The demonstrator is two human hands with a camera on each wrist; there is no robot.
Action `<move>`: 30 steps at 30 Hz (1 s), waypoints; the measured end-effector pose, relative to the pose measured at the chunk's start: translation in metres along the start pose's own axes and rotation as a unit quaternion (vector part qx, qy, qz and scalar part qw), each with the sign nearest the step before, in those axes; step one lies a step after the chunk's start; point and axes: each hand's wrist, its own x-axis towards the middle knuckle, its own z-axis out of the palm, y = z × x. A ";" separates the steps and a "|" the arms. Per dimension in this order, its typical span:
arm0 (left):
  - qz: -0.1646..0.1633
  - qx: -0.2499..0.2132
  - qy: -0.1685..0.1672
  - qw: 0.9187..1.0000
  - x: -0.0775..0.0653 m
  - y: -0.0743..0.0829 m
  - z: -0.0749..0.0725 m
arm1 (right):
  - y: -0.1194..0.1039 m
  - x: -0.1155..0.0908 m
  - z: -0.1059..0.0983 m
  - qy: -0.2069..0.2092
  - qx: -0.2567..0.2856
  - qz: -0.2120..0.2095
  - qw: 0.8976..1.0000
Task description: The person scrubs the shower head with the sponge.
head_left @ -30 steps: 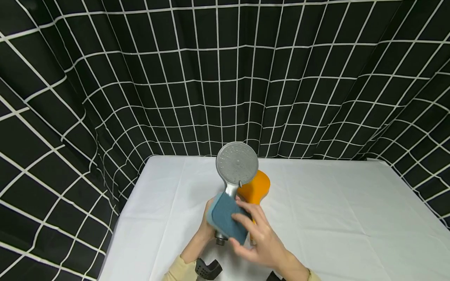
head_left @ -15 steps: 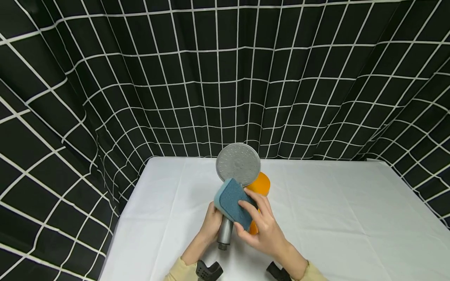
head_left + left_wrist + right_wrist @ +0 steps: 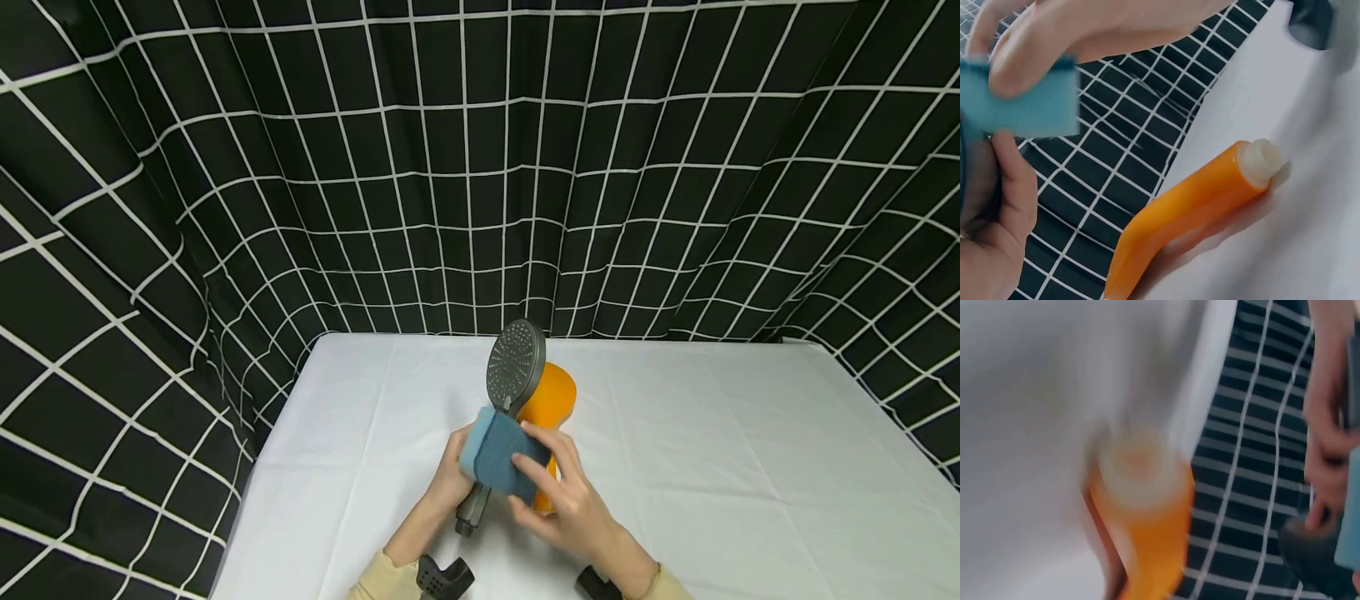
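My left hand grips the handle of a grey shower head, its dotted round face tilted up and turned to the left. In my right hand is a blue sponge, pinched between thumb and fingers and held over the neck and upper handle, which it partly hides. The left wrist view shows the sponge's lighter side with a thumb on it. Behind and right of the shower head, an orange shower head lies on the table, its pale threaded end toward the person.
A white cloth covers the table. Black curtains with a white grid surround its back and sides. Dark wrist mounts sit under both forearms.
The grey shower head has turned about its handle, so its face now points more to the left. The sponge went up the handle, then slightly down again with my right hand.
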 end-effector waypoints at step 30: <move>-0.008 -0.049 -0.010 0.999 0.000 0.016 0.006 | -0.022 0.000 0.000 -0.070 0.060 -0.022 0.995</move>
